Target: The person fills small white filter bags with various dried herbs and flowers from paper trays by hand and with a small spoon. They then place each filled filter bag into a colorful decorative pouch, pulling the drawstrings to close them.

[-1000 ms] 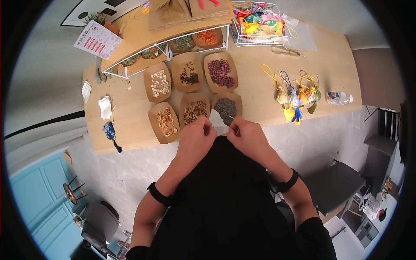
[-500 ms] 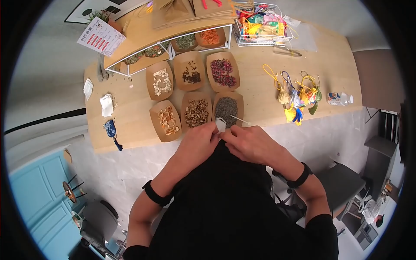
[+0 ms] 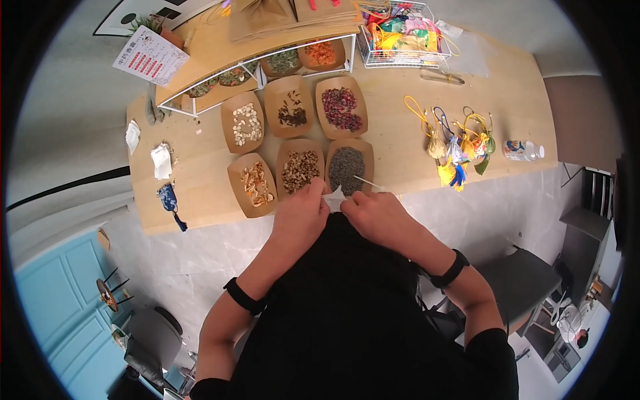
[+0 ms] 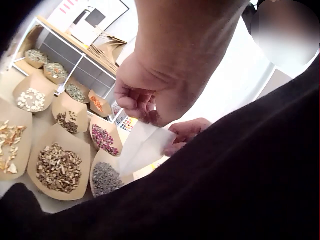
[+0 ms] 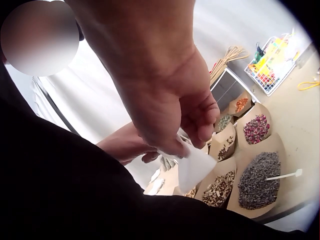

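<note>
A small white pouch of thin, translucent sheet (image 3: pixel 336 200) is held in front of the person's body, above the table's near edge. My left hand (image 3: pixel 301 213) pinches its left side with thumb and curled fingers. On the other side, my right hand (image 3: pixel 381 213) pinches the pouch near its edge. In the left wrist view the pouch (image 4: pixel 142 150) hangs as a flat sheet between both hands. Just beyond the hands is a paper tray of grey-purple dried buds (image 3: pixel 348 167). A white stick-handled scoop (image 5: pixel 285 177) lies in those buds.
Beside it stand paper trays of brown chopped pieces (image 3: pixel 301 168), pale slices (image 3: pixel 257 184), white pieces (image 3: pixel 247 127), dark cloves (image 3: pixel 292 113) and red-pink buds (image 3: pixel 341 110). Tasselled sachets (image 3: pixel 460 147) and a bottle (image 3: pixel 523 151) are at right; a wire basket (image 3: pixel 403 37) stands behind.
The hands first held the pouch apart, drew together around it, then parted slightly. The scoop's handle, earlier mostly covered by the right hand, now shows in the tray of grey-purple buds.
</note>
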{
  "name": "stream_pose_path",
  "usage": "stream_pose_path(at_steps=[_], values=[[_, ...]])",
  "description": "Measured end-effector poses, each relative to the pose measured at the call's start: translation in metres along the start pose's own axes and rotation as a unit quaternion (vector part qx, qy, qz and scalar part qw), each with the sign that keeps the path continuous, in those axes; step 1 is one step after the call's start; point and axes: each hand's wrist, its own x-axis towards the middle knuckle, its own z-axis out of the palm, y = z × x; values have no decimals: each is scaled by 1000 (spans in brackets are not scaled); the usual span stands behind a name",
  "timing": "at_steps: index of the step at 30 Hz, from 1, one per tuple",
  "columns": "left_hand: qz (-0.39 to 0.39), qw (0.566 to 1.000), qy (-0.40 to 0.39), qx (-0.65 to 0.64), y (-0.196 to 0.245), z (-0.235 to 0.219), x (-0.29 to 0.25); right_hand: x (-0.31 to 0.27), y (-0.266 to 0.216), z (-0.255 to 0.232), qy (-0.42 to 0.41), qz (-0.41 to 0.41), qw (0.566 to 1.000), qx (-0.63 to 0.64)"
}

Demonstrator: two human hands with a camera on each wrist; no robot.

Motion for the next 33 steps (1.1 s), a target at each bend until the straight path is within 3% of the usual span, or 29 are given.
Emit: stream_pose_path(at_steps=[5, 7, 8, 10, 13, 14, 16, 20, 22, 23, 25, 26, 28, 33], values=[[-26, 998, -63, 8, 0, -7, 2, 1, 1, -5, 10, -22, 999, 46], [31, 983, -103, -150, -4, -22, 5, 0, 2, -14, -14, -26, 997, 71], [31, 983, -104, -149, -6, -30, 5, 1, 3, -20, -37, -31, 994, 95], [5, 948, -208, -239, -9, -41, 5, 1, 1, -34, -26, -33, 989, 139], [8, 913, -279, -297, -10, -37, 10, 0, -2, -47, -14, -26, 974, 225], [8, 912, -281, -299, -10, -32, 9, 0, -1, -48, -10, -21, 964, 264], [7, 864, -302, -404, -9, -22, 8, 1, 1, -46, 5, -4, 955, 298], [-17, 865, -291, -408, -1, -21, 10, 0, 3, -44, -3, 23, 934, 357], [-115, 852, -327, -392, 2, -23, 13, -2, 3, -44, -6, 27, 940, 339], [-116, 853, -326, -391, 0, -23, 13, -2, 3, -44, -8, 29, 947, 321], [-193, 821, -393, -367, -5, -20, 13, -5, 5, -45, -28, 37, 951, 304], [-193, 820, -394, -367, -9, -14, 10, -6, 5, -47, -49, 46, 956, 286], [-103, 837, -361, -398, -13, -3, 1, -11, 1, -49, -24, 63, 955, 290], [-98, 853, -347, -376, -13, -1, -2, -10, -10, -61, 69, 75, 937, 335]])
